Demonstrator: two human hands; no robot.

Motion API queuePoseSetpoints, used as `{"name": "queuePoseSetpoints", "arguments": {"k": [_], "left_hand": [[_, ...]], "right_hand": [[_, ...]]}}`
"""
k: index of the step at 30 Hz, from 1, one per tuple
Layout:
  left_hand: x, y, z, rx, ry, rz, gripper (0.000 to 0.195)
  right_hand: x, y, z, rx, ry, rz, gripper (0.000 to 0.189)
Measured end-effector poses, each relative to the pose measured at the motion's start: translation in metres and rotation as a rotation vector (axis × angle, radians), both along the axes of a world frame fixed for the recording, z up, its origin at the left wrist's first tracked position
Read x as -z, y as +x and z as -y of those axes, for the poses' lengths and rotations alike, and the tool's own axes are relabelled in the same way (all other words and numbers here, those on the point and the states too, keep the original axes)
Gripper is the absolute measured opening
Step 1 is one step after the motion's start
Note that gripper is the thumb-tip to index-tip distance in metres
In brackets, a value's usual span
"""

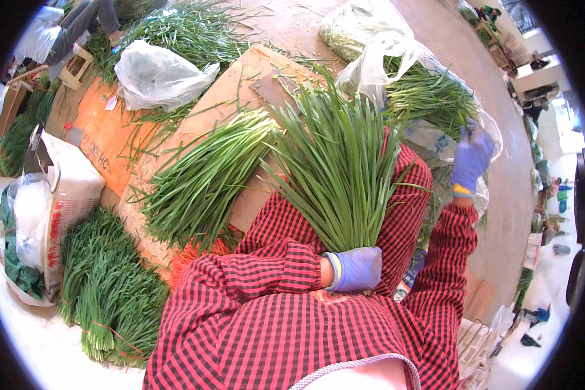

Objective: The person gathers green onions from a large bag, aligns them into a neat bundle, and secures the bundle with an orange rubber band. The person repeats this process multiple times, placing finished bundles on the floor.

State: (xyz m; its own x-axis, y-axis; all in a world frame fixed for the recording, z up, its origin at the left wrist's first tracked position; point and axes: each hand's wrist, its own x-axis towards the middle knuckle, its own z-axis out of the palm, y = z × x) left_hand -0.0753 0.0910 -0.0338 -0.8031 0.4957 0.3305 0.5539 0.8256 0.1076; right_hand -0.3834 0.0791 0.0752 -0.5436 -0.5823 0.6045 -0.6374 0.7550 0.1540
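Observation:
My left hand (pixel 358 269), in a purple glove, is closed around the lower end of a large bunch of green garlic chives (pixel 343 170), whose leaves fan out away from my body over my lap. My right hand (pixel 473 151), gloved too, is at the right beside an open plastic bag (pixel 370 80) with more chives (pixel 426 95) lying in it. The fingertips of that hand are blurred near the leaves, and whether they hold any cannot be told. Another pile of chives (pixel 209 178) lies on the wooden board (pixel 195 117) before me, its pale ends towards the upper right.
Tied chive bundles (pixel 112 292) stand at the lower left by a white basket (pixel 73 180). A knotted plastic bag (pixel 158 75) and loose chives (pixel 190 34) lie beyond the board. Another person's legs (pixel 83 29) and a small stool (pixel 75 66) are at the upper left.

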Motion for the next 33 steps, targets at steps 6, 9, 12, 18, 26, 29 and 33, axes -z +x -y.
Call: {"name": "queuePoseSetpoints", "arguments": {"k": [6, 9, 12, 18, 26, 29, 33], "left_hand": [[-0.002, -0.004, -0.003, 0.064, -0.051, 0.074, 0.015], [0.002, -0.006, -0.005, 0.057, 0.016, 0.066, 0.013], [0.006, -0.008, -0.006, 0.048, 0.191, 0.186, 0.012], [0.009, -0.013, -0.011, 0.078, 0.146, 0.278, 0.013], [0.011, -0.009, -0.010, 0.057, 0.183, 0.202, 0.015], [0.004, -0.008, -0.006, 0.064, 0.058, 0.131, 0.015], [0.000, -0.007, -0.008, 0.067, -0.068, 0.121, 0.017]], "right_hand": [[0.018, 0.090, 0.002, -0.562, 0.012, 0.099, 0.035], [0.028, 0.169, 0.045, -0.965, 0.003, 0.370, 0.019], [0.035, 0.213, 0.088, -1.045, 0.076, 0.454, 0.017], [0.069, 0.204, 0.147, -1.064, 0.378, 0.496, 0.020], [0.052, 0.122, 0.157, -0.689, -0.062, -0.176, 0.015], [0.014, 0.076, 0.138, -0.388, -0.132, -0.248, 0.021], [-0.012, 0.083, 0.101, -0.389, -0.030, -0.393, 0.029]]}}
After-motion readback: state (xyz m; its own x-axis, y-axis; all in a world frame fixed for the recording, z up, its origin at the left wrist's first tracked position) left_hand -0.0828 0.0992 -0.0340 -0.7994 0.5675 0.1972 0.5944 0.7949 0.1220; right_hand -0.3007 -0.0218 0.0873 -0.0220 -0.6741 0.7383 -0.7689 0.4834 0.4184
